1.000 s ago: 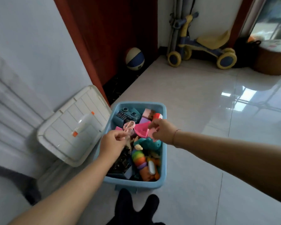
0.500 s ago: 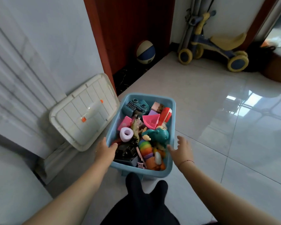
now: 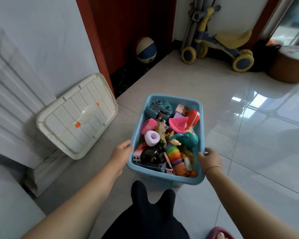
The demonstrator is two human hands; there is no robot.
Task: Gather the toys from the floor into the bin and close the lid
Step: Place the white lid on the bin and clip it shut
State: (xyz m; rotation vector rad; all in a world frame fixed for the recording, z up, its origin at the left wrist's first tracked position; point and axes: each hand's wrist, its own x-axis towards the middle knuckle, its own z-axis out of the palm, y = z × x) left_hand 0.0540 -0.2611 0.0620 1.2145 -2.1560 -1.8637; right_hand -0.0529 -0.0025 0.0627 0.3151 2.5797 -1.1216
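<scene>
Blue bin (image 3: 167, 178) — on the tiled floor (image 3: 231, 118), heaped with toys (image 3: 169, 135), uncovered. Left hand (image 3: 121, 152) and right hand (image 3: 209, 156) — each curled over a side rim near the front corners. White lid (image 3: 76, 116) — leaning against the wall, left of the bin.

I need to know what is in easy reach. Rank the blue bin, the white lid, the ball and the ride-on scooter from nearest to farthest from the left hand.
From the left hand:
1. Blue bin, gripped at its left rim.
2. White lid, leaning on the wall to the left.
3. Ball, ahead by the red door.
4. Ride-on scooter, far right corner.
</scene>
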